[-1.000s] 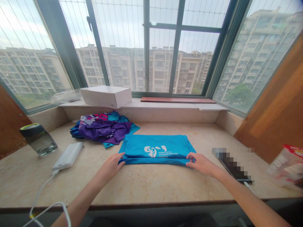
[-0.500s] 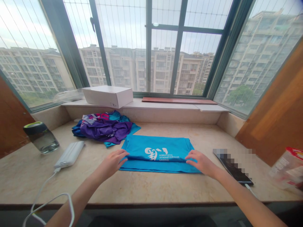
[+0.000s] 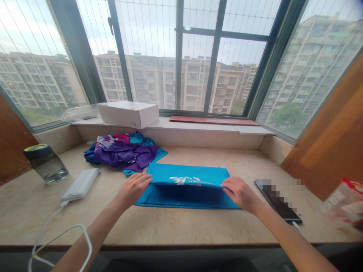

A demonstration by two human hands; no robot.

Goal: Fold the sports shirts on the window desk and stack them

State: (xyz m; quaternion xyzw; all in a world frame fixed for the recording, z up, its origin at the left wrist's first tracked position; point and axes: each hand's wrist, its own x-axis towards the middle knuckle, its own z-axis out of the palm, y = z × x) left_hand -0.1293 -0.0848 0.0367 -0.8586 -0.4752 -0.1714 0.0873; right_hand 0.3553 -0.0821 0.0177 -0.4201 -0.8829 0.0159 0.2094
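On desk [image 3: 181, 226], right of purple clothes [image 3: 124, 154]: blue shirt [image 3: 187, 189], soft, light, limp. Left hand [image 3: 135, 187], right hand [image 3: 239, 192] pinching folded edge at both ends; best held there.

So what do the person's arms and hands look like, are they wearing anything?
Both arms are bare as far as the picture shows: no sleeves in view. The left hand and right hand wear no gloves, and no rings, watch or bracelets show. Fingers are slim, nails short and unpainted as far as can be seen.
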